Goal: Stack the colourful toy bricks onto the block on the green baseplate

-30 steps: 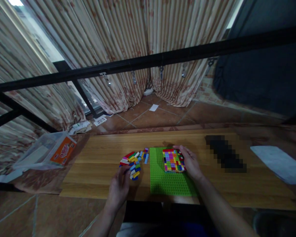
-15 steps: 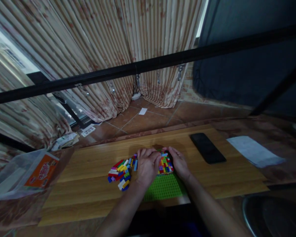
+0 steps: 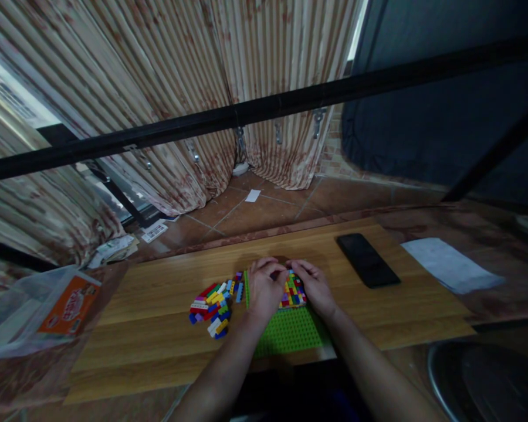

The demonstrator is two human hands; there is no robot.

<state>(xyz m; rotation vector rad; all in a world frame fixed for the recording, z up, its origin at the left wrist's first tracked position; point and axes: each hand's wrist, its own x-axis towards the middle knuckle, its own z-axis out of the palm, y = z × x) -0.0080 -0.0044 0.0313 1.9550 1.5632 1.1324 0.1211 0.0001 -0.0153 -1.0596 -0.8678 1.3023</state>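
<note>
A green studded baseplate (image 3: 286,331) lies on the wooden table (image 3: 158,328) right in front of me. A many-coloured block of small bricks (image 3: 293,291) covers its far part. My left hand (image 3: 263,291) rests curled on the block's left side, fingertips meeting at its far edge. My right hand (image 3: 314,285) is curled over the block's right side, its fingers pressed at the same far edge. Both hands touch the bricks; what sits under the fingertips is hidden. A loose pile of coloured bricks (image 3: 213,302) lies just left of my left hand.
A black phone (image 3: 368,268) lies on the table at the right, a white sheet of paper (image 3: 451,265) beyond it. A clear plastic bag with an orange label (image 3: 66,305) sits at the left end. A black metal bar (image 3: 264,108) crosses overhead; curtains hang behind.
My left hand has left the loose pile and come onto the brick block beside my right hand. The camera view has shifted, so everything sits a little more to the left.
</note>
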